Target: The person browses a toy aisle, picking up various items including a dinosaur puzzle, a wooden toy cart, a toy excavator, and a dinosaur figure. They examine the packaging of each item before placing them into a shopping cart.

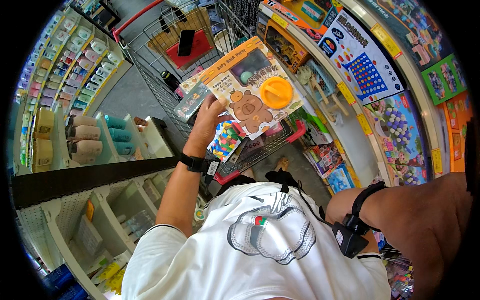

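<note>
My left hand [210, 118] grips the lower left edge of a toy box [251, 90] with a capybara picture, a clear window and a round orange knob. The box is tilted above a wire shopping cart [157, 88]. Below that hand is a package picturing colourful building blocks [227, 140]; a clear-fronted package [193, 103] lies behind the hand. My right hand [431, 221] is raised very near the camera at the right edge; its fingers are hidden, so what it touches cannot be told. Both wrists wear black straps.
Store shelves with boxed toys [362, 56] curve along the right. Shelves of bottles [86, 138] stand on the left. In the cart's upper part, a phone [186, 43] rests on a red item [202, 47]. The cart's red handle [138, 15] is at the top left.
</note>
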`<state>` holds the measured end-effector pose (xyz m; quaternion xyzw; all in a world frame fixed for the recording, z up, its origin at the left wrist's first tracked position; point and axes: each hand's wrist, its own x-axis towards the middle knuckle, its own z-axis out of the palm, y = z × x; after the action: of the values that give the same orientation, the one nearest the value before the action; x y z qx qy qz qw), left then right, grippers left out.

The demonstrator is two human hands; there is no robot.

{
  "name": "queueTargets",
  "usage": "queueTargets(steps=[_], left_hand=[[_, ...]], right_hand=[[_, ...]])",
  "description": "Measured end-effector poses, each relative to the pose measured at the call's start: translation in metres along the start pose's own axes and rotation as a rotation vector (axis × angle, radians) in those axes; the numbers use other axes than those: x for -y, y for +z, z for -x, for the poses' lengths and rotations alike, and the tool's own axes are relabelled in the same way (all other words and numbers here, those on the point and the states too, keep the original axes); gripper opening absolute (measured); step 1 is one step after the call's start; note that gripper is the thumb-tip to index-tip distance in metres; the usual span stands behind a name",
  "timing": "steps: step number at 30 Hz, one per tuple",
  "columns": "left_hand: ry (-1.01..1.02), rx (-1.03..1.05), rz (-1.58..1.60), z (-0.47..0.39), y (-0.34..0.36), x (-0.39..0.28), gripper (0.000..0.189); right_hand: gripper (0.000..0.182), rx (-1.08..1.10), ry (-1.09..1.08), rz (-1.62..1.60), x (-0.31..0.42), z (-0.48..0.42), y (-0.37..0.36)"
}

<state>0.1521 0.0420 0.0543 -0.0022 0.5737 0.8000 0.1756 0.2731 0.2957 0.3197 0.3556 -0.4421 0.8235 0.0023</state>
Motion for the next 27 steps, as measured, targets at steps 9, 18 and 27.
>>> queueTargets(steps=[9, 18, 27], left_hand=[[0.003, 0.035, -0.021, 0.004, 0.005, -0.003, 0.070], [0.131, 0.125, -0.111, 0.003, 0.023, 0.001, 0.076], [0.389, 0.225, -0.607, 0.014, 0.076, -0.006, 0.093]], right_hand=[[0.030, -0.034, -0.004, 0.061, -0.001, 0.005, 0.001], [0.036, -0.412, 0.292, 0.519, -0.041, 0.043, -0.072], [0.092, -0.488, 0.723, 0.709, -0.086, 0.143, -0.177]])
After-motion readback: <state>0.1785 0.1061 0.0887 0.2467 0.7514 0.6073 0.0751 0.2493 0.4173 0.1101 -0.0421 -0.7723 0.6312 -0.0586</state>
